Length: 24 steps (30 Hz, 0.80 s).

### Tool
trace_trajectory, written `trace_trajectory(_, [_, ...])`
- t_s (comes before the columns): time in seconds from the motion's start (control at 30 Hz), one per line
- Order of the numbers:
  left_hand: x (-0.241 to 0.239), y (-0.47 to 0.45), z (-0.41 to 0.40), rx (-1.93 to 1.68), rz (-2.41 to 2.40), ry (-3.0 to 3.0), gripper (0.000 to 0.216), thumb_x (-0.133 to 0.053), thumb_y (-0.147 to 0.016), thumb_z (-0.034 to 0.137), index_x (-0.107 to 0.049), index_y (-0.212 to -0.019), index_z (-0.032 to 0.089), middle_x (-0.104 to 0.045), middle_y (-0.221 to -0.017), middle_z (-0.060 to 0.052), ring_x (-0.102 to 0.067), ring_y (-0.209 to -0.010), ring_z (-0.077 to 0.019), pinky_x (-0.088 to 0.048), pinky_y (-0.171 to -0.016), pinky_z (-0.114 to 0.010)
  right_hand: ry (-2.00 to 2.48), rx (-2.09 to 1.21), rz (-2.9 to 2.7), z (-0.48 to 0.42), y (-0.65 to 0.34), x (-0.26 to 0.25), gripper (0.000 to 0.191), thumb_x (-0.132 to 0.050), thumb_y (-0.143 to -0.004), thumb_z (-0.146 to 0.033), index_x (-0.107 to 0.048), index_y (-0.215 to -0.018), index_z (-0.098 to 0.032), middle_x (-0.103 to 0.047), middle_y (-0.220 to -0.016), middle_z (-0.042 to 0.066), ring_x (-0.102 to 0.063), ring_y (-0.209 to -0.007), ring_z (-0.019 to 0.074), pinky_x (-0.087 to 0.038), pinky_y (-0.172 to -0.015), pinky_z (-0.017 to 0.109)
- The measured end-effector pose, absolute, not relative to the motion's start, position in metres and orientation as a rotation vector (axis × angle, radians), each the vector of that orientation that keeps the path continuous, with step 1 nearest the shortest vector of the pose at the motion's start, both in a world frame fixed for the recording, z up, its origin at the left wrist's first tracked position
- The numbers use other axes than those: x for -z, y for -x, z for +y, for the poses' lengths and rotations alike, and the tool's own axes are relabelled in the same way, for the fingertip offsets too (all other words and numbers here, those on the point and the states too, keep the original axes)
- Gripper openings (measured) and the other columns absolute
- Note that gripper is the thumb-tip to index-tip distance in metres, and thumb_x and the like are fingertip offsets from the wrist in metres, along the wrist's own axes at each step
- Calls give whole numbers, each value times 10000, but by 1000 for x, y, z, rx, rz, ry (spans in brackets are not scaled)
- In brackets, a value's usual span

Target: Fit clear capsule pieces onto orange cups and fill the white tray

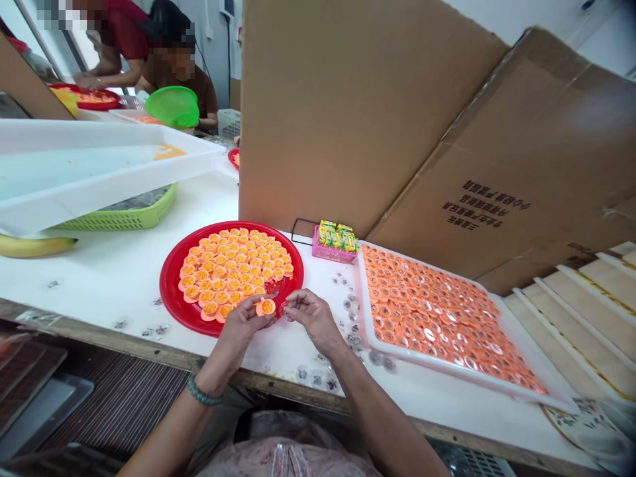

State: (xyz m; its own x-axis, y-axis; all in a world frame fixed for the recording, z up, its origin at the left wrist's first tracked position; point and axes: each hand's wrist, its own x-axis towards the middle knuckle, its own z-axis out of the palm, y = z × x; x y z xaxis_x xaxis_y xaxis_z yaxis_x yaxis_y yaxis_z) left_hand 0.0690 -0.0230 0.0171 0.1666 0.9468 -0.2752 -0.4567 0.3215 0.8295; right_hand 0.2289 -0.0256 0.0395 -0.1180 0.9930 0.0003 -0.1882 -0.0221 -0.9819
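My left hand point(244, 323) pinches a small orange round piece point(267, 307) with a yellow centre, just over the near rim of a red round plate point(173, 278). The plate carries several rows of the same orange pieces point(233, 268). My right hand point(311, 315) is beside it, fingers curled together at the tips near the piece; what they hold is too small to make out. A white tray point(365, 301) to the right is packed with flat orange pieces point(437, 315). Small clear round bits point(352, 338) lie scattered on the white table around my hands.
A tall cardboard wall point(348, 99) stands behind the plate and tray. A small pink basket point(332, 252) with yellow packs sits at its foot. A white tray point(99, 165) rests on a green basket point(124, 215) at left, with a banana point(34, 245) nearby. Other people work at the far left.
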Motion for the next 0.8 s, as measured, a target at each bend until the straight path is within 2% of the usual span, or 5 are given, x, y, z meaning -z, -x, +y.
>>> trace_trajectory(0.13, [-19,-66,-23,-1121,913,-670,522,-805,-543,215,-571,-1002,135,-709,-836,-61,-655,-768,-177,-494,-784,-302,970,-1437,-1181,-23,-226,-40,242,-707,-719,-251,-660,-951,-205,-589,-724,-23,-554,-636,99,-470,-651,252])
trace_trajectory(0.3, [-19,-62,-22,-1125,939,-692,482,-809,-537,222,-589,-959,146,-705,-836,-48,-646,-758,-169,-491,-760,-284,905,-1500,-965,-23,-222,-38,221,-749,-672,-254,-617,-841,-200,-594,-751,-21,-599,-693,127,-477,-687,272])
trace_trajectory(0.4, [-16,-60,-21,-1124,949,-717,452,-808,-541,220,-606,-939,148,-700,-852,-48,-640,-774,-171,-488,-770,-286,901,-1458,-875,-23,-220,-35,227,-772,-630,-210,-618,-797,-194,-587,-758,-22,-570,-739,108,-457,-728,237])
trace_trajectory(0.6, [-11,-62,-19,-1134,949,-794,403,-783,-563,206,-622,-928,149,-689,-895,-52,-629,-826,-184,-486,-776,-285,986,-1471,-851,-20,-215,-32,251,-787,-595,-243,-622,-775,-186,-600,-731,-12,-530,-670,104,-436,-620,217])
trace_trajectory(0.8, [-6,-67,-19,-1121,955,-937,326,-709,-650,198,-635,-966,164,-687,-934,-62,-629,-854,-201,-484,-802,-317,1135,-1554,-781,-19,-209,-29,284,-815,-568,-270,-632,-748,-150,-631,-700,-2,-546,-601,84,-431,-586,208])
